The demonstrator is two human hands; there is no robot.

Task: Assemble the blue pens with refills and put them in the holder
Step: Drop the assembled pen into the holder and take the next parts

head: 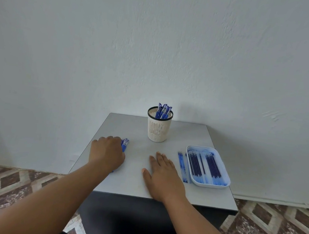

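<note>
The left hand (107, 154) curls over a cluster of blue pens (125, 144) on the grey table (138, 147) (grip itself hidden). The right hand (163, 175) lies flat, released. Behind stands the mesh holder (158, 129) with pens inside; far right, refills (205, 166) fill a white tray (226, 180).

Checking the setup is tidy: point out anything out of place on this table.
A few blue refills lie loose on the table, just left of the white tray that holds the rest. The holder stands upright with pens inside. Nothing looks spilled or damaged.
</note>
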